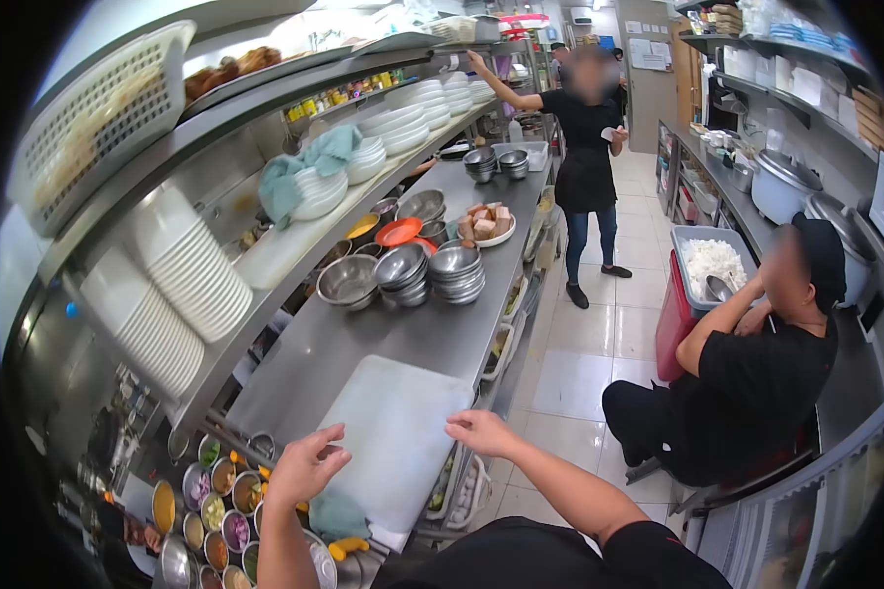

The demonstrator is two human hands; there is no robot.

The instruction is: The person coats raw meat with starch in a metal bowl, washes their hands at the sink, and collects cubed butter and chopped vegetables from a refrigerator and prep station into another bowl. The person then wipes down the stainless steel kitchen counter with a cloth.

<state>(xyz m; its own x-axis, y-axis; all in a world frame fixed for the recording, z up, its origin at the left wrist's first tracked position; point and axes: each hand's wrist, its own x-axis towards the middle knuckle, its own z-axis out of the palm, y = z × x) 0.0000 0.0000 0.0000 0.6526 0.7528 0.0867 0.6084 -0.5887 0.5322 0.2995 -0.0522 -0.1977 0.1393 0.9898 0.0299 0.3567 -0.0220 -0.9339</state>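
Over the left edge of a white cutting board (388,422), my left hand (309,466) is raised with its fingers apart and nothing in them. Near the board's right edge is my right hand (483,432), its fingers loosely curled with gaps between them and no object visible in it. Nothing lies on the board's middle. A green cloth (338,515) rests at its lower left corner, and a yellow-handled tool (348,548) lies just below that. Stacked steel bowls (456,273) stand on the steel counter (309,368) beyond the board.
Small ingredient tins (236,530) line the lower left. White plates (194,270) fill the shelf above the counter. A seated person (756,383) is at right beside a tub of rice (712,267); another person (581,147) stands in the aisle, one arm raised to the shelf.
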